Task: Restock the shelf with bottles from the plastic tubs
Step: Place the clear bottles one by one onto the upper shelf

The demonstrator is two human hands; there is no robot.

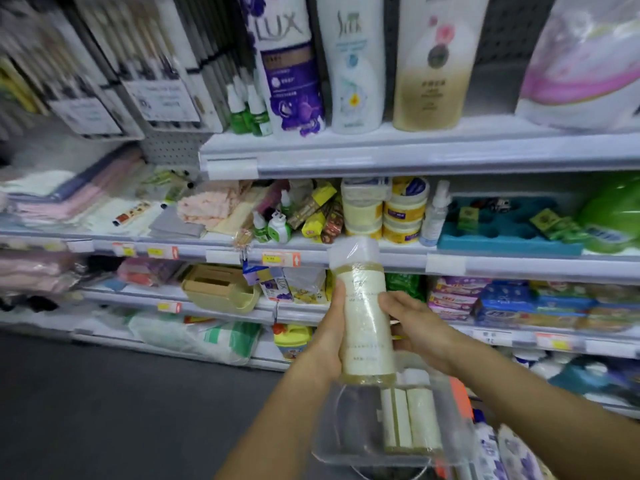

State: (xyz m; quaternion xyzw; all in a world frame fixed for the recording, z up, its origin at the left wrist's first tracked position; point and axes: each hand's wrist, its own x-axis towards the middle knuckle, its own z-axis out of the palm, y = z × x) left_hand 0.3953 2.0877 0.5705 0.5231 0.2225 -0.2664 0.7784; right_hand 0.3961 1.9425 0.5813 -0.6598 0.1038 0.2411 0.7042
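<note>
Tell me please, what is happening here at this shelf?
A person is restocking a shop shelf. Both hands hold one tall bottle of yellowish liquid with a white cap, wrapped in clear film: the left hand grips its left side, the right hand its right side. The bottle is upright, above a clear plastic tub that has similar bottles inside. It is not yet on a shelf.

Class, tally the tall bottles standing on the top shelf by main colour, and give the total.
Purple and white bottle: 1
White bottle with blue print: 1
White and gold bottle: 1
Total: 3
</note>
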